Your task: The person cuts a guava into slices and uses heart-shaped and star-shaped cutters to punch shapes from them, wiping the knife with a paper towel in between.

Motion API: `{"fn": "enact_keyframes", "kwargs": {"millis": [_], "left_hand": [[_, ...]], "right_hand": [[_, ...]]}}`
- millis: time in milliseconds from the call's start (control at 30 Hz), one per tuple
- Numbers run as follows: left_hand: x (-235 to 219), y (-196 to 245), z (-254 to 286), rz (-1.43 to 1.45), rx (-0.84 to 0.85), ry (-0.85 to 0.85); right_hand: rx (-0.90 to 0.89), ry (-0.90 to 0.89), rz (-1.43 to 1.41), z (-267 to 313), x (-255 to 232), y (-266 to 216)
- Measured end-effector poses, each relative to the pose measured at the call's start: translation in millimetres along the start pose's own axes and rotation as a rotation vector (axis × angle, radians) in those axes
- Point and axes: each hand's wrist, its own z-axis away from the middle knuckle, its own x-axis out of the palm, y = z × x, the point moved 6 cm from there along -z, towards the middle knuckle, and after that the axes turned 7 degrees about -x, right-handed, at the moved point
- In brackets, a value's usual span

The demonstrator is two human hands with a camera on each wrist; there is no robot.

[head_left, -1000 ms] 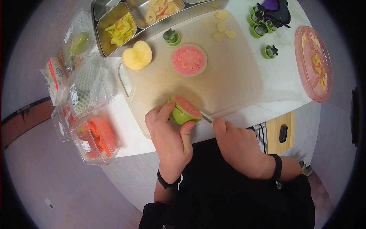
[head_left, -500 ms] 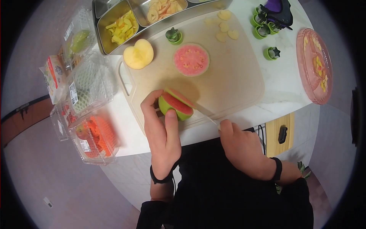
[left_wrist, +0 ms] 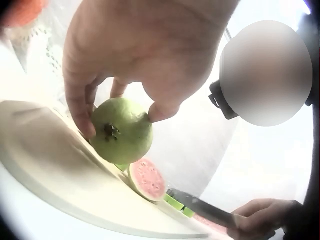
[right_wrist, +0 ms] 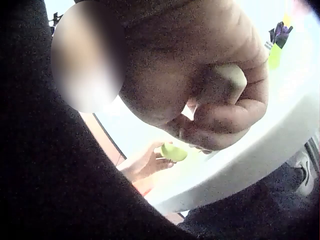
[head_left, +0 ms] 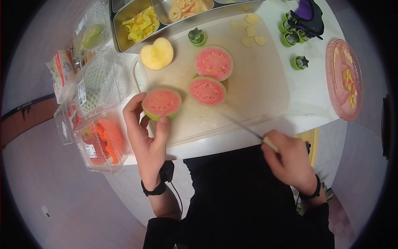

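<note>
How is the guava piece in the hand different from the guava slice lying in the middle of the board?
The guava end piece is gripped by the left hand at the cutting board's edge; the guava slice lies flat, untouched. The end piece is a thick dome with a green rounded back; the slice looks thin and flat. Both show pink, seedy flesh inside a green rim.

Left hand (head_left: 145,137) gripping guava half (head_left: 161,103) cut face up at cutting board (head_left: 257,89) left edge, two guava slices (head_left: 207,90) flat mid-board, right hand (head_left: 290,159) holding knife (head_left: 244,128) off the near edge, apple half (head_left: 156,54), green cutters (head_left: 299,62), pink plate (head_left: 346,79) right.
</note>
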Motion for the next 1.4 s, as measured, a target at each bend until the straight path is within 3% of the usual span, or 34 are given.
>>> {"fn": "enact_keyframes", "kwargs": {"millis": [100, 267, 533, 833, 1000, 1100, 1200, 1300, 1400], "left_hand": [[4, -4, -3, -0.098, 0.042, 0.063], [9, 13, 3, -0.327, 0.113, 0.130], [17, 29, 4, -0.399, 0.112, 0.029], [26, 25, 6, -0.432, 0.127, 0.071], [25, 39, 9, -0.579, 0.201, 0.164], [32, 57, 11, -0.624, 0.298, 0.200], [47, 65, 8, -0.651, 0.322, 0.217], [57, 74, 0, -0.708, 0.336, 0.241], [61, 69, -4, -0.704, 0.329, 0.213]], "right_hand": [[0.131, 0.211, 0.112, 0, -25, 2], [0.102, 0.250, 0.538, -9, -34, 11], [0.005, 0.322, 0.553, -40, -20, 16], [-0.095, 0.318, 0.573, -59, -23, 14], [-0.103, 0.366, 0.470, -62, -53, 15], [-0.125, 0.539, 0.599, -81, -88, 19], [-0.138, 0.532, 0.795, -105, -105, 21], [-0.075, 0.414, 0.895, -118, -102, 34], [-0.039, 0.384, 0.850, -124, -97, 36]]}}
